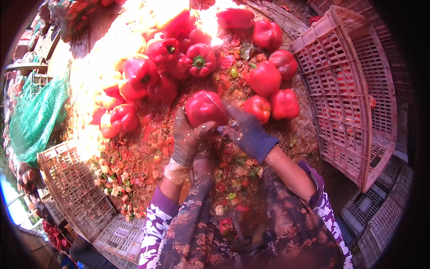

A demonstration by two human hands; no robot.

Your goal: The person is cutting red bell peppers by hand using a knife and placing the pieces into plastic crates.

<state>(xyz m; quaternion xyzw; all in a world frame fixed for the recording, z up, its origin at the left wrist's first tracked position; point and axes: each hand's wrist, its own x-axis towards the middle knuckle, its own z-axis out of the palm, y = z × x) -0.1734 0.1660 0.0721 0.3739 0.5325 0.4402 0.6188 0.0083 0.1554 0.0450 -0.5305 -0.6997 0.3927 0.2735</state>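
A large red bell pepper (pixel 203 109) is held in front of me. My left hand (pixel 188 136), in a dirty work glove, grips its lower left side with the thumb across the bottom. At its right side my right hand (pixel 247 131), in a blue-cuffed glove, is closed around a small knife, whose thin blade (pixel 215 102) lies against the pepper; the handle is mostly hidden by the fingers. Beyond the hands lies a pile of whole red peppers (pixel 164 50), one with its green stem up (pixel 200 60). More red peppers (pixel 263 78) lie to the right.
A plastic crate (pixel 336 97) stands tilted at the right, another (pixel 77 188) at the lower left. Pepper scraps, seeds and cut cores (pixel 116 183) cover the ground around my feet. Green netting (pixel 40 117) hangs at the left. Stacked crates (pixel 386 215) stand at the lower right.
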